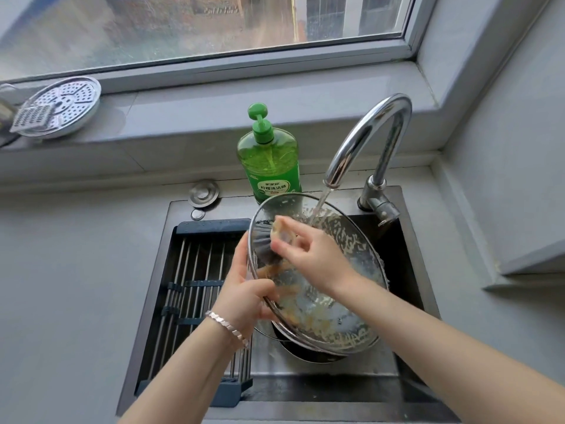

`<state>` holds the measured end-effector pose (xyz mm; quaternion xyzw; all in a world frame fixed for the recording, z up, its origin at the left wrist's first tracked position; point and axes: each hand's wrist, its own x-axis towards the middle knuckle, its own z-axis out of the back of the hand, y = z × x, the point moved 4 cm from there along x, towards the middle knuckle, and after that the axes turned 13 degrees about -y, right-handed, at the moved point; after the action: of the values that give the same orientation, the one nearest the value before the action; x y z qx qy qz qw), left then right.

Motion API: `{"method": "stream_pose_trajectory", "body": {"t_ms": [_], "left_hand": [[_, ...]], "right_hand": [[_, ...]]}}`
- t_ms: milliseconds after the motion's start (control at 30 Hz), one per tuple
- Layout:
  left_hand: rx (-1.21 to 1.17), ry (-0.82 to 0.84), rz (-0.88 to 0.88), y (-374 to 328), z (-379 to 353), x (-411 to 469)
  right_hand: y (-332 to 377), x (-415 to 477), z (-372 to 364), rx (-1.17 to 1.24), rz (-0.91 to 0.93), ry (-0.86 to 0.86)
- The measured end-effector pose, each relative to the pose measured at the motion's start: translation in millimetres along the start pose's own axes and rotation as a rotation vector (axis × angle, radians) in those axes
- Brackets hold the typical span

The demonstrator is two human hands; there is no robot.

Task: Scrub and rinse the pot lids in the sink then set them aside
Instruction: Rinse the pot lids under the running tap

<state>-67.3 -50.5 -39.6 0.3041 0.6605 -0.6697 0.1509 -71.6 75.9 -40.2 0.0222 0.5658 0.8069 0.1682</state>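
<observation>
A person holds a glass pot lid [351, 252] tilted over the sink [405, 289], under the stream from a running tap [367, 133]. The left hand [244, 298] curls its fingers around the lid's metal rim on the near-left edge, while the right hand [312, 255] pinches a pale pad [284, 235], too blurred to identify, between thumb and fingertips against the glass. The lid hangs above a dark pot [305, 351] in the basin, beside a draining rack [195, 270], with a green bottle of dish soap [269, 160] on the ledge behind. Wet, soapy glass is likely to be slippery and would break if it fell. The lid looks rigid and moderately heavy, so the metal rim seems the safest hold, or its knob, which is not visible here.
</observation>
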Motion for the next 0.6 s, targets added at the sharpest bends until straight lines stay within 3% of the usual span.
{"method": "stream_pose_trajectory", "body": {"t_ms": [167, 333, 500, 600], "left_hand": [[0.03, 0.042, -0.036, -5.9, -3.1, -3.3], [-0.05, 0.041, -0.028, 0.1, 6.8, 2.9], [-0.091, -0.026, -0.095, 1.3, 17.8, 4.0], [-0.093, -0.031, -0.08, 2.4, 25.1, 2.2]], "right_hand": [[-5.0, 31.6, 30.2, 0.009, -0.116, -0.221], [6.6, -18.3, -4.0, 0.066, 0.135, -0.025], [-30.5, -56.3, -0.3, 0.01, 0.169, 0.06], [-48.3, -63.1, 14.0, -0.168, 0.165, 0.155]]}}
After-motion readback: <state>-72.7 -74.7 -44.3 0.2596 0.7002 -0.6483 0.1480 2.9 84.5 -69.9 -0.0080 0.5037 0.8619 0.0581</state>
